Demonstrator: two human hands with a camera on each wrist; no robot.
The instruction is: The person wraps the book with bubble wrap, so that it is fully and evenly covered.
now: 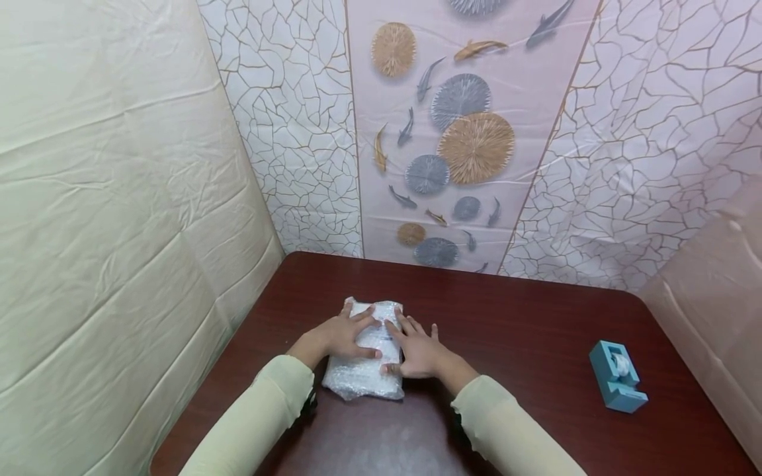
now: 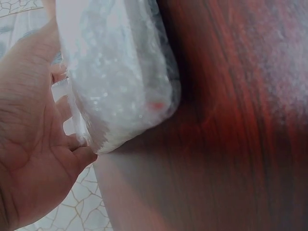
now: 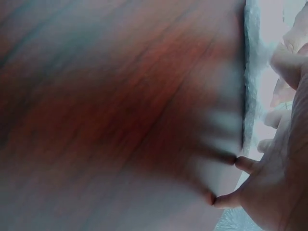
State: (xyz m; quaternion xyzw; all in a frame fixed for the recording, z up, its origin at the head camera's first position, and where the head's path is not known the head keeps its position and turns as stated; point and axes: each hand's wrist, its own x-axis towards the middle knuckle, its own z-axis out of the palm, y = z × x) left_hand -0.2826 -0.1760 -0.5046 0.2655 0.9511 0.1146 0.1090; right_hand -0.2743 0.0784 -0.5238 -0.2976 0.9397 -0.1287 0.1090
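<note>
A flat rectangular package in clear bubble wrap (image 1: 359, 379) lies on the table in the head view, its contents white where they show through. My left hand (image 1: 343, 336) rests spread over its left side, fingers extended. From the right, my right hand (image 1: 419, 352) touches the package's right part with fingers splayed. In the left wrist view the bubble-wrapped package (image 2: 115, 62) shows its thick side, with a small red spot near one corner, and the left hand (image 2: 33, 130) lies along it. The right wrist view has the right hand (image 3: 274, 168) at the package's edge, two fingertips on the tabletop.
A light blue tape dispenser (image 1: 616, 377) with a roll of clear tape stands at the right of the dark reddish-brown table (image 1: 506, 330). Cream padded fabric (image 1: 119, 231) borders the left side, and a patterned cloth (image 1: 428, 165) hangs behind.
</note>
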